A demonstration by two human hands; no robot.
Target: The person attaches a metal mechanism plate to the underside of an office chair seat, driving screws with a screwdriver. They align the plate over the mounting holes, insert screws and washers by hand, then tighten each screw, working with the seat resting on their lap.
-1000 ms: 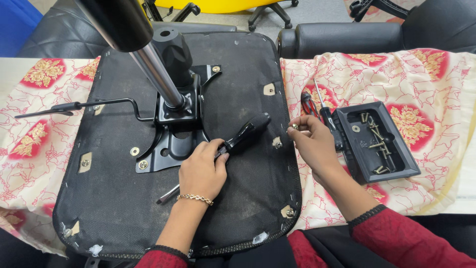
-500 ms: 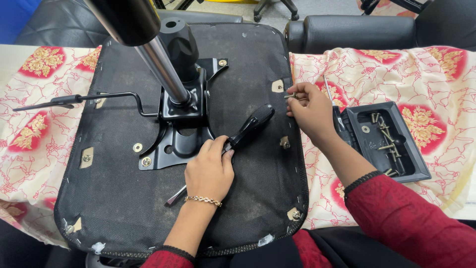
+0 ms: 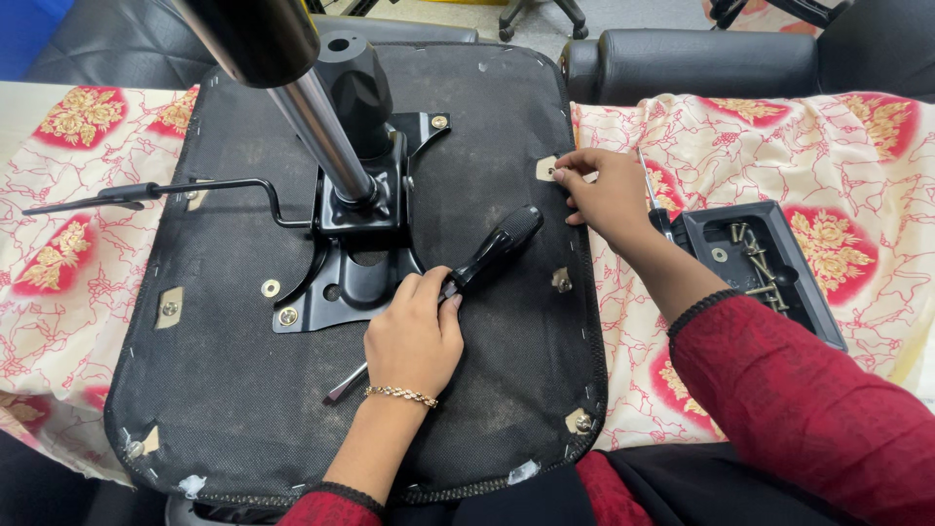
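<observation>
A screwdriver [image 3: 458, 287] with a black handle is lying slantwise on the underside of an upturned chair seat [image 3: 234, 390], just right of the black metal mounting plate [image 3: 355, 268] bolted at the seat's middle. The left hand [image 3: 414, 336] is resting over the screwdriver's shaft, fingers curled loosely around it near the handle; the tip is poking out below the hand, toward the seat's near edge. The right hand [image 3: 604, 195] is reaching to the seat's far right corner, well right of the plate, its fingertips pinched together on a small fastener at a mounting hole (the fastener itself is too small to make out). A chrome column [image 3: 321, 127] is rising from the plate, and a thin black lever [image 3: 156, 192] is sticking out to the plate's left. Further right of the plate, off the seat, a black tray [image 3: 760, 268] holding screws is sitting on the red-and-cream floral cloth [image 3: 58, 263] covering the worktop.
</observation>
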